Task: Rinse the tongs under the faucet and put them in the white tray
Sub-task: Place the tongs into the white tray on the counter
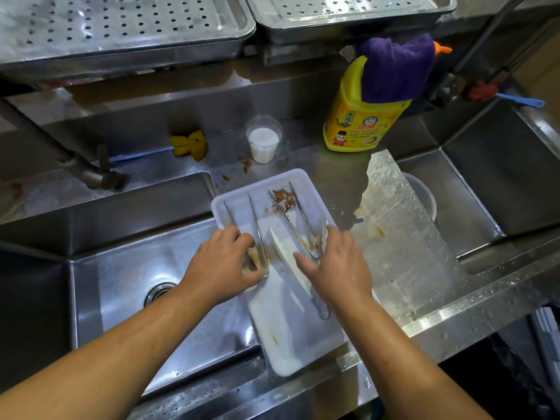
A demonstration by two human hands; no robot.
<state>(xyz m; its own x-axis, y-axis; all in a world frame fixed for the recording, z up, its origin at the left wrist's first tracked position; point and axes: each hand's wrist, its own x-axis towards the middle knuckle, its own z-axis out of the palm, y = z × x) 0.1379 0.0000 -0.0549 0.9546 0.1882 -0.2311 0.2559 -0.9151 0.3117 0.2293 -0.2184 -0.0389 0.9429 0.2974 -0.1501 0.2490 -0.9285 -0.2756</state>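
Note:
A white tray [281, 344] lies across the ridge between the two sinks, partly over the left basin. Two metal tongs lie in it with arms spread toward the far end. My left hand [222, 263] curls its fingers round the joined end of the left tongs [253, 219]. My right hand [336, 265] pinches the joined end of the right tongs [291, 212], which carry brown residue. A white wedge-shaped piece [288, 256] lies between my hands. Brown crumbs [283, 198] sit at the tray's far end. The left faucet [88, 174] stands at the back left, with no water running.
The left sink basin [127, 286] has a drain [157, 292]. The right basin [472, 189] holds a round bowl [424, 201]. Behind the tray stand a cup of white liquid [263, 144], a yellow sponge brush [189, 144] and a yellow detergent bottle [360, 116] draped with a purple cloth [394, 68].

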